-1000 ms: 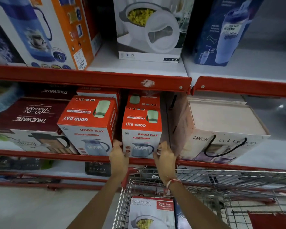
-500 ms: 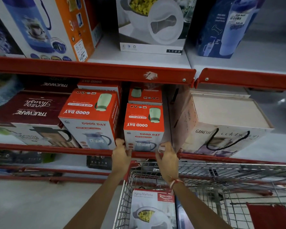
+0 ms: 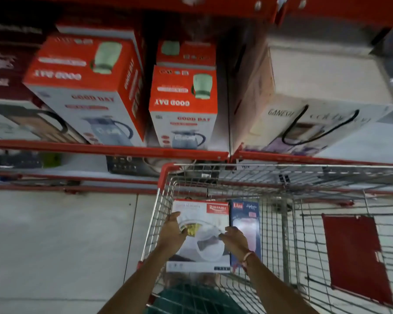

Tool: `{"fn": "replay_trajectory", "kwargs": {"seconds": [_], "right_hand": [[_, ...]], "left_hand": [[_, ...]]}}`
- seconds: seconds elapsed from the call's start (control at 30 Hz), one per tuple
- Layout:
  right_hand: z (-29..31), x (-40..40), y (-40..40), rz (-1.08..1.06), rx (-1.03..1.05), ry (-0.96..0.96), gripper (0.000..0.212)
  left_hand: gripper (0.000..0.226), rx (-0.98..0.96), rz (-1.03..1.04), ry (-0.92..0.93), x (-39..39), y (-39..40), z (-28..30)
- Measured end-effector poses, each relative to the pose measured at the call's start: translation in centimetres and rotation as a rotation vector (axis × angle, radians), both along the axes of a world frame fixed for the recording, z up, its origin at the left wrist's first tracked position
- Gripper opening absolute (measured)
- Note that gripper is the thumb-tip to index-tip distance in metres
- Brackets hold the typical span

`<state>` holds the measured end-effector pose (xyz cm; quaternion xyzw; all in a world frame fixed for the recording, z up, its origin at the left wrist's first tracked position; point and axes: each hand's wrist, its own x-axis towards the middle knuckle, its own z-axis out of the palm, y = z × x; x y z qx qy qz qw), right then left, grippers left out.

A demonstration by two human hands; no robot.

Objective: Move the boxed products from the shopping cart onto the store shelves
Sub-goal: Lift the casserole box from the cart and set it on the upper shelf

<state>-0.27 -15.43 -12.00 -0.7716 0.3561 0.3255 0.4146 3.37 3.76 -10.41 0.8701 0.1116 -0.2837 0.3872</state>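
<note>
A white boxed casserole (image 3: 204,213) lies face up in the wire shopping cart (image 3: 166,172), with a narrow blue box (image 3: 246,225) close against its right side. Both my hands are down in the cart over the white box. My left hand (image 3: 173,232) rests at the box's left edge with its fingers apart. My right hand (image 3: 234,238) hovers over the box's right part with its fingers spread. Neither hand has closed on the box. On the shelf above, a small red and white Good Day box (image 3: 183,105) stands at the red shelf edge (image 3: 100,149).
A larger Good Day box (image 3: 84,87) stands to the left of the small one and a pale Ganesh box (image 3: 315,87) to the right. A narrow gap separates the small box from the Ganesh box. A red flap (image 3: 354,257) hangs inside the cart on the right. Lower shelves hold dark items.
Both hands have let go of the small Good Day box on the shelf and dropped into the cart over the white box. The view has tilted downward.
</note>
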Motion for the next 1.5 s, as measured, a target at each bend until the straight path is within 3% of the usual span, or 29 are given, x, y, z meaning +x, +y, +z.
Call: {"fn": "replay_trajectory", "kwargs": {"seconds": [0.1,0.23,0.3,0.4,0.63,0.77,0.83,1.0,1.27,1.5], "right_hand": [[-2.0,-1.1,-0.8,0.023,0.024,0.089,0.036],[-7.5,-2.2,-2.0,-0.029,0.068,0.149,0.056],[-6.0,-1.5,-1.2,-0.029,0.006,0.146,0.050],[-5.9,-1.0,-0.6,-0.045,-0.123,0.084,0.034],[-7.8,-2.0,1.4,-0.284,-0.033,-0.053,0.059],[-7.5,-1.4,-0.6,-0.246,-0.011,-0.030,0.064],[-5.9,-1.3,-1.9,-0.214,-0.046,-0.084,0.073],[3.1,-1.5,-4.5,-0.188,0.030,-0.150,0.048],[15.3,-3.6,-5.9,-0.010,0.092,-0.365,0.048],[21.4,-4.8,-4.9,0.055,0.110,-0.514,0.048]], "left_hand": [[0.048,0.036,0.090,0.192,-1.6,0.4,-2.2],[0.049,0.081,0.108,0.350,-2.0,1.8,-5.9],[0.051,0.078,0.122,0.383,-2.1,1.9,-7.2],[0.052,0.054,0.149,0.403,-2.8,1.4,-7.7],[0.052,0.045,0.163,0.350,-3.4,1.5,-9.1],[0.050,0.036,0.126,0.331,-2.9,0.8,-7.0],[0.050,0.020,0.103,0.303,-2.7,0.4,-5.1],[0.057,-0.118,0.123,0.241,-3.2,1.2,1.8],[0.043,-0.312,0.196,0.106,-5.7,3.2,13.5],[0.039,-0.380,0.199,0.014,-6.3,5.2,19.3]]}}
